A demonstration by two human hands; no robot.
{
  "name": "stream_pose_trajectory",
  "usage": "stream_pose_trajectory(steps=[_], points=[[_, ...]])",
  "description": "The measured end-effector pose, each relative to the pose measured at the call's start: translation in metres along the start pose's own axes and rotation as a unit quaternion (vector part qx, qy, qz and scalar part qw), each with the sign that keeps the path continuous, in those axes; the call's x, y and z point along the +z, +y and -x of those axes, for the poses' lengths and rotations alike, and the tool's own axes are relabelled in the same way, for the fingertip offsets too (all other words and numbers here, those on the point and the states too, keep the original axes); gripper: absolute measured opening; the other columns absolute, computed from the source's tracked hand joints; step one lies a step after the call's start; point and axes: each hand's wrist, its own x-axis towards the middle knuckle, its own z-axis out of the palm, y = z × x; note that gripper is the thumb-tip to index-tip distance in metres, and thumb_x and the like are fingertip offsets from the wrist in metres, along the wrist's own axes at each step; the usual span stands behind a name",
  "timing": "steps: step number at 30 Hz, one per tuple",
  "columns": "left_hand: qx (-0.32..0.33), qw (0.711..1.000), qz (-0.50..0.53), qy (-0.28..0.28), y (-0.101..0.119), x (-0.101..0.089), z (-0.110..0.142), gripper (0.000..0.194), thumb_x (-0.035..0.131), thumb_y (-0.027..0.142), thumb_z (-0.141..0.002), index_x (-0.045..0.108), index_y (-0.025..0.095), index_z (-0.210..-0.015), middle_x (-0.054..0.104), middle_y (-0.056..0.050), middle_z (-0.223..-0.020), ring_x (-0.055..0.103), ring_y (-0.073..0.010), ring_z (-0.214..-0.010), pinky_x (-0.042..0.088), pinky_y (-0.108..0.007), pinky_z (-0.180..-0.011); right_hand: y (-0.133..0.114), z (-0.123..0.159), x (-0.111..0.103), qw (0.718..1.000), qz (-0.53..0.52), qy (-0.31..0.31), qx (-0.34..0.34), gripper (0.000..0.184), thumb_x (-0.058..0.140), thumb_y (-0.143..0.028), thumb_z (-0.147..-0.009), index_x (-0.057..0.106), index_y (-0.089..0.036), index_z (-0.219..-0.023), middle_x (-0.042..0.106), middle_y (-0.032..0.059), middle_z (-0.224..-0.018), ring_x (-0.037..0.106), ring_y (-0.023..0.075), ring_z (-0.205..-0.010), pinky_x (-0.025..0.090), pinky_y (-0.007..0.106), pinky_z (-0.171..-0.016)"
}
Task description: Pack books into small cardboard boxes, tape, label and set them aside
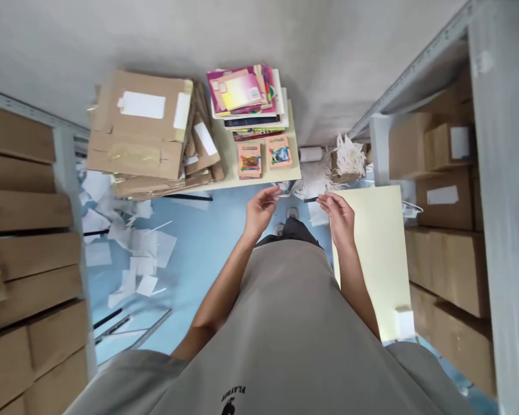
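Observation:
My left hand (260,213) hovers just off the front edge of the pale table (199,185), its fingers loosely bent and apart, with nothing visible in them. Opposite it, my right hand (337,216) is raised beside a second pale tabletop (374,242). Its fingers stretch inward, also without a visible object; a dark bar (311,200) shows near their tips. Closest to my left hand on the table are two small stacks of pink-bordered picture cards or boxes, a left stack (249,160) and a right stack (279,152). Behind them rises a pile of colourful books or flat packs (244,92).
Flattened cardboard boxes (142,127) are heaped on the table's left. Shelves of cartons stand at left (26,207) and right (453,259). Paper sheets (142,248) litter the blue floor, and shredded paper (349,157) fills a box. A small white block (405,323) sits on the right tabletop.

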Motion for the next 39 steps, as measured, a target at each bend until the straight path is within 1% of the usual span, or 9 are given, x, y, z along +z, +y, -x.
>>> stream_pose_trajectory(steps=[4, 9, 17, 21, 26, 29, 33, 35, 39], points=[[-0.014, 0.997, 0.009, 0.079, 0.001, -0.041, -0.021, 0.055, 0.072, 0.016, -0.079, 0.084, 0.023, -0.133, 0.088, -0.012, -0.134, 0.085, -0.0249, -0.108, 0.070, -0.042, -0.099, -0.013, -0.049, 0.048, 0.998, 0.013, -0.062, 0.007, 0.053, 0.091, -0.074, -0.096, 0.086, -0.028, -0.122, 0.092, 0.0110, -0.126, 0.088, 0.0320, -0.124, 0.068, 0.053, -0.118], [0.003, 0.990, 0.008, 0.141, 0.018, -0.072, -0.069, 0.053, 0.073, 0.017, -0.080, 0.084, 0.022, -0.132, 0.088, -0.012, -0.134, 0.085, -0.0241, -0.106, 0.070, -0.044, -0.104, -0.026, -0.113, 0.099, 0.993, 0.026, -0.117, 0.010, 0.052, 0.089, -0.076, -0.097, 0.085, -0.029, -0.120, 0.091, 0.0103, -0.126, 0.088, 0.0309, -0.123, 0.068, 0.052, -0.119], [-0.019, 0.984, -0.019, 0.173, 0.035, -0.091, -0.169, 0.040, 0.080, 0.030, -0.092, 0.083, 0.022, -0.132, 0.089, -0.014, -0.133, 0.086, -0.0297, -0.120, 0.071, -0.049, -0.110, -0.039, -0.212, 0.153, 0.983, 0.035, -0.175, 0.044, 0.058, 0.088, -0.080, -0.095, 0.085, -0.029, -0.123, 0.091, 0.0105, -0.132, 0.086, 0.0325, -0.128, 0.067, 0.054, -0.122], [-0.027, 0.981, -0.025, 0.189, 0.039, -0.095, -0.203, 0.039, 0.080, 0.035, -0.096, 0.082, 0.023, -0.133, 0.089, -0.014, -0.136, 0.086, -0.0303, -0.124, 0.070, -0.052, -0.116, -0.033, -0.253, 0.172, 0.980, 0.047, -0.183, 0.057, 0.057, 0.087, -0.079, -0.095, 0.084, -0.029, -0.123, 0.091, 0.0103, -0.129, 0.087, 0.0326, -0.127, 0.067, 0.054, -0.121], [-0.045, 0.978, -0.034, 0.202, 0.041, -0.108, -0.223, 0.039, 0.081, 0.039, -0.098, 0.082, 0.022, -0.133, 0.088, -0.015, -0.138, 0.084, -0.0320, -0.131, 0.067, -0.052, -0.120, -0.028, -0.284, 0.199, 0.979, 0.065, -0.183, 0.069, 0.056, 0.087, -0.078, -0.094, 0.085, -0.029, -0.120, 0.090, 0.0103, -0.130, 0.087, 0.0316, -0.124, 0.067, 0.052, -0.120], [-0.066, 0.975, -0.050, 0.207, 0.036, -0.124, -0.235, 0.041, 0.081, 0.041, -0.099, 0.080, 0.022, -0.135, 0.086, -0.016, -0.142, 0.084, -0.0319, -0.130, 0.067, -0.052, -0.120, -0.027, -0.297, 0.213, 0.980, 0.071, -0.173, 0.061, 0.057, 0.087, -0.078, -0.094, 0.085, -0.029, -0.122, 0.089, 0.0105, -0.134, 0.084, 0.0320, -0.130, 0.065, 0.052, -0.124], [-0.061, 0.974, -0.073, 0.206, 0.026, -0.148, -0.263, 0.050, 0.084, 0.042, -0.098, 0.077, 0.021, -0.143, 0.081, -0.018, -0.153, 0.080, -0.0338, -0.137, 0.066, -0.051, -0.121, -0.019, -0.316, 0.231, 0.987, 0.100, -0.127, 0.018, 0.062, 0.087, -0.079, -0.091, 0.084, -0.027, -0.124, 0.087, 0.0120, -0.141, 0.079, 0.0331, -0.140, 0.059, 0.052, -0.131], [-0.057, 0.975, -0.085, 0.197, 0.023, -0.156, -0.281, 0.052, 0.086, 0.042, -0.098, 0.076, 0.020, -0.144, 0.080, -0.020, -0.153, 0.079, -0.0344, -0.139, 0.066, -0.050, -0.121, -0.011, -0.325, 0.241, 0.986, 0.124, -0.109, 0.000, 0.064, 0.087, -0.078, -0.092, 0.084, -0.026, -0.129, 0.084, 0.0138, -0.145, 0.077, 0.0335, -0.143, 0.058, 0.051, -0.133], [-0.027, 0.984, -0.100, 0.145, 0.020, -0.158, -0.310, 0.037, 0.079, 0.046, -0.107, 0.079, 0.018, -0.132, 0.083, -0.020, -0.138, 0.081, -0.0343, -0.126, 0.067, -0.050, -0.116, 0.004, -0.335, 0.264, 0.977, 0.202, -0.064, -0.036, 0.062, 0.083, -0.070, -0.096, 0.082, -0.025, -0.139, 0.079, 0.0172, -0.153, 0.074, 0.0341, -0.146, 0.058, 0.052, -0.132]])
